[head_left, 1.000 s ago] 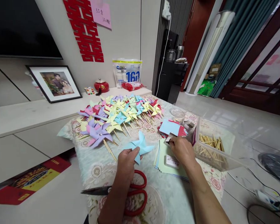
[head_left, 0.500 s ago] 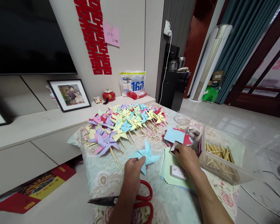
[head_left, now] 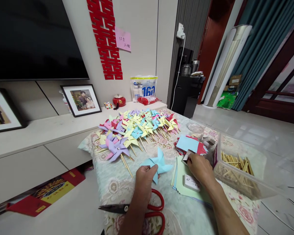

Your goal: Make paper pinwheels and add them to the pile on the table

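- Two hands work over a table with a floral cloth.
- Left hand pinches a blue pinwheel by its near edge; the pinwheel has no stick and sits just above the cloth, in front of the finished ones.
- Right hand has its fingertips closed on a small box at the edge of the paper stack; what is inside the box cannot be made out.
- Green sheets lie under the right wrist, with a small white card on top.
- Red and blue paper squares sit just beyond the box.
- Red-handled scissors lie under the left forearm, blades pointing left.
- Many finished pinwheels on sticks cover the far half of the table.
- Right of the hands stands a clear tub of wooden sticks.
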A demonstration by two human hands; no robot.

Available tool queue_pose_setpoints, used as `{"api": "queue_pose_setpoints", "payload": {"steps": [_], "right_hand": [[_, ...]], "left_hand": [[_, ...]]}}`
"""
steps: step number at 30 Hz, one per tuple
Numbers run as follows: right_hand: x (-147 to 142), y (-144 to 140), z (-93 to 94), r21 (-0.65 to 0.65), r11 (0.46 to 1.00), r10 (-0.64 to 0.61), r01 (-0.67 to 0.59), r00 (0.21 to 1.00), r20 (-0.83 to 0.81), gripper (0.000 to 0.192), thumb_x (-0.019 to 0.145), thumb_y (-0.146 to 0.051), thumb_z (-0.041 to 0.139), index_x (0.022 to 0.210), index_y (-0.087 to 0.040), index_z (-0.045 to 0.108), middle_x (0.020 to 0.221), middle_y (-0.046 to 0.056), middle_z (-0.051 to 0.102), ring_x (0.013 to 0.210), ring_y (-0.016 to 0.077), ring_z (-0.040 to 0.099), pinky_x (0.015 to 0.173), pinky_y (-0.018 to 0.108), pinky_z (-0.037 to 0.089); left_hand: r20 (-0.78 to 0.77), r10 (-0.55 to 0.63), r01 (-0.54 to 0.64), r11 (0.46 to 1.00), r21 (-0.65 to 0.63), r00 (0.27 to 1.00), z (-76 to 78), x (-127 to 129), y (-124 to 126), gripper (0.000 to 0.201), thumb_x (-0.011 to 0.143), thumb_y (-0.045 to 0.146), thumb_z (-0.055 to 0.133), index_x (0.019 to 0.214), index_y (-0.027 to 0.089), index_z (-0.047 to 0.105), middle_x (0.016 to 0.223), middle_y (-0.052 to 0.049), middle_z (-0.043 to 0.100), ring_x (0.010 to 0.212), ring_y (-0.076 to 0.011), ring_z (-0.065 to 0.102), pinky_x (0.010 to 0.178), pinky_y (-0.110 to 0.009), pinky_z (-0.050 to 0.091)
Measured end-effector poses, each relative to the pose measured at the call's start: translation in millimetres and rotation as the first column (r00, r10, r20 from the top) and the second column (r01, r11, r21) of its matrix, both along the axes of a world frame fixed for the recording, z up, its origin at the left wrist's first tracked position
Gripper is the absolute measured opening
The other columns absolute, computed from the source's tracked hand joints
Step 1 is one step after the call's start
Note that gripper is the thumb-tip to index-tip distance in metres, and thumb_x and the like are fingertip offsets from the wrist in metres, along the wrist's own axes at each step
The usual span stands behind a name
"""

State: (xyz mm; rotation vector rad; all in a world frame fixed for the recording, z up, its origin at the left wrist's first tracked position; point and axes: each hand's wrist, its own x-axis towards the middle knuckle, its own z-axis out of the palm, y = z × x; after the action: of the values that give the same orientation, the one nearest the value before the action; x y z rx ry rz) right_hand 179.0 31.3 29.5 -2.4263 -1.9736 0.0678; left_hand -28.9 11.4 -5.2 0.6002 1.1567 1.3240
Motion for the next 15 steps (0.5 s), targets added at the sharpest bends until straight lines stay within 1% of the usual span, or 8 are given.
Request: {"api": "queue_pose_setpoints", "payload": {"steps": [5,8,11,15], "right_hand": [[0.5,0.4,0.6,-0.019,1.000,0.013,-0.014,0.999,-0.037,0.028,0.093,-0.030,0.047,0.092,-0.019,0.073,0.101,0.016,0.075,0.092,0.0308,0.071,0.065,0.032,0.039],[1.2,2.4,0.0,-0.024,0.999,0.024,-0.026,0.999,-0.044,0.028,0.092,-0.025,0.046,0.091,-0.019,0.073,0.100,0.016,0.076,0.092,0.0303,0.071,0.064,0.032,0.037],[1.6,3.5,-1.4,-0.022,0.999,0.029,-0.030,0.999,-0.038,0.029,0.091,-0.021,0.044,0.090,-0.018,0.073,0.099,0.016,0.075,0.091,0.0301,0.071,0.063,0.032,0.035],[2.2,2.8,-2.1,-0.018,1.000,0.024,-0.025,0.999,-0.041,0.028,0.091,-0.020,0.044,0.090,-0.018,0.072,0.100,0.015,0.075,0.091,0.0294,0.071,0.062,0.032,0.034]], "left_hand": [[-0.022,-0.021,0.021,1.000,-0.007,1.000,-0.8,0.1,-0.2,0.026,0.056,0.034,0.081,0.069,0.012,0.072,0.062,-0.002,0.069,0.060,-0.0159,0.061,0.060,-0.028,0.053],[-0.031,-0.040,0.040,0.999,-0.001,0.999,-2.2,-0.3,-0.5,0.029,0.057,0.035,0.081,0.073,0.012,0.074,0.062,-0.003,0.069,0.060,-0.0166,0.061,0.061,-0.029,0.053],[-0.020,-0.030,0.030,1.000,-0.002,0.999,-2.3,-0.3,-0.1,0.030,0.056,0.035,0.081,0.074,0.012,0.075,0.064,-0.004,0.070,0.060,-0.0170,0.062,0.060,-0.029,0.053],[0.002,-0.014,0.014,1.000,-0.012,1.000,-0.7,-0.1,1.2,0.030,0.054,0.033,0.082,0.074,0.012,0.075,0.067,-0.005,0.072,0.062,-0.0181,0.063,0.061,-0.030,0.054]]}}
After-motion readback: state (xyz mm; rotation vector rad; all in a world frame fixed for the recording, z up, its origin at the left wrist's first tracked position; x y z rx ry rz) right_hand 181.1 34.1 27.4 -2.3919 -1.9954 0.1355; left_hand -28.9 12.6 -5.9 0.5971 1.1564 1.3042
